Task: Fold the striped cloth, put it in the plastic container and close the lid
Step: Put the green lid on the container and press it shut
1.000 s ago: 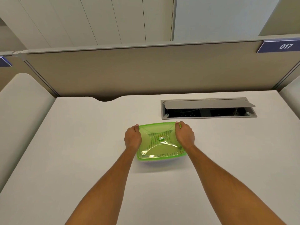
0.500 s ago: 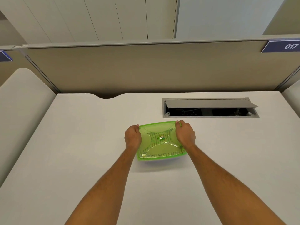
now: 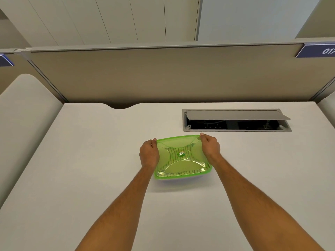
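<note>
1. Head view: a plastic container (image 3: 181, 175) sits on the white desk (image 3: 90, 160), just in front of the open cable hatch (image 3: 235, 122).
2. Its green see-through lid (image 3: 179, 156) lies on top, and the striped cloth (image 3: 178, 154) shows through it, folded inside.
3. The left hand (image 3: 149, 154) curls its fingers round the lid's left edge, thumb at the far corner.
4. The right hand (image 3: 210, 146) grips the right edge the same way, fingertips pinching the far right corner.
5. A grey partition (image 3: 163, 75) stands behind the desk.
</note>
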